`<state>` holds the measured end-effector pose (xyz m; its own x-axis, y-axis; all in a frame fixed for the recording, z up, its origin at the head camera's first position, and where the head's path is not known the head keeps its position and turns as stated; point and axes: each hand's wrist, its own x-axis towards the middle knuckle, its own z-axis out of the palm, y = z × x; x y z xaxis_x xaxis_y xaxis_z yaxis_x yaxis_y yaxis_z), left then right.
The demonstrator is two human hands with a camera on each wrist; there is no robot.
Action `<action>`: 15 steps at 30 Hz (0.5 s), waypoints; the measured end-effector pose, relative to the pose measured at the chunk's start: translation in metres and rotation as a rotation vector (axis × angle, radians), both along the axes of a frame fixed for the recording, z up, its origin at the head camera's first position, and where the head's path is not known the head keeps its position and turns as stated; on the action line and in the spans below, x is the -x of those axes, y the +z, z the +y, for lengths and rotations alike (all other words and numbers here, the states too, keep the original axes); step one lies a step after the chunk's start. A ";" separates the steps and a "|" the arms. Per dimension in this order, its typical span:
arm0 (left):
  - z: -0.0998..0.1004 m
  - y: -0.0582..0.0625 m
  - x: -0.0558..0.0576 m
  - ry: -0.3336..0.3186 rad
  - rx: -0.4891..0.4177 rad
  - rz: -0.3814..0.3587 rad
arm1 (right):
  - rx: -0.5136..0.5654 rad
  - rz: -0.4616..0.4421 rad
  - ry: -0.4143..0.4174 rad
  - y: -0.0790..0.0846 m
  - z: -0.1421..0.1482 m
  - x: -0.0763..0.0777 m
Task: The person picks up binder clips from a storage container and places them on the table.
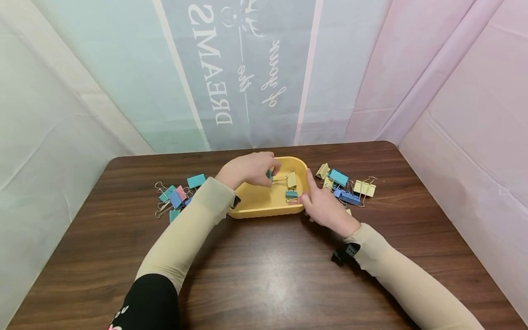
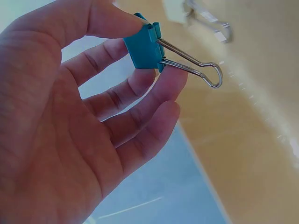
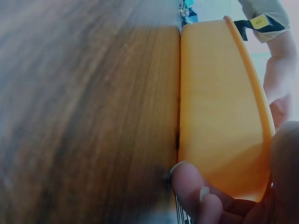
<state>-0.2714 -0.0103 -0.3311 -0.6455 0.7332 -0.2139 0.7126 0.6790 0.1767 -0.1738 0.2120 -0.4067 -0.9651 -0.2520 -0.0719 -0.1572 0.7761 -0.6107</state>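
My left hand point(image 1: 252, 169) is over the yellow tray point(image 1: 257, 212), reaching across its far left part. Between thumb and fingertips it pinches a teal binder clip point(image 2: 145, 46), whose wire handles point away from the palm in the left wrist view. My right hand point(image 1: 326, 206) grips the tray's right end. In the right wrist view its fingers point(image 3: 187, 184) lie against the outside of the tray wall point(image 3: 219, 102), low near the tabletop. Inside the tray lie a yellow binder clip point(image 1: 291, 180), a teal clip point(image 1: 291, 195) and a pink one partly hidden by the right thumb.
Left of the tray is a pile of teal, blue and pink binder clips point(image 1: 175, 198), partly behind my left sleeve. To its right lie several yellow, teal and blue clips point(image 1: 346, 196). All rest on a dark wooden table point(image 1: 264, 270), with a printed cloth point(image 1: 255, 73) behind.
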 end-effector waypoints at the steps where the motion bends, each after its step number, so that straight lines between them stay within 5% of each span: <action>1: -0.001 0.003 -0.001 0.005 -0.006 0.005 | -0.001 0.000 0.001 0.000 0.000 0.000; 15: -0.038 0.041 -0.019 0.024 -0.108 0.105 | 0.008 0.033 0.014 0.000 -0.001 0.000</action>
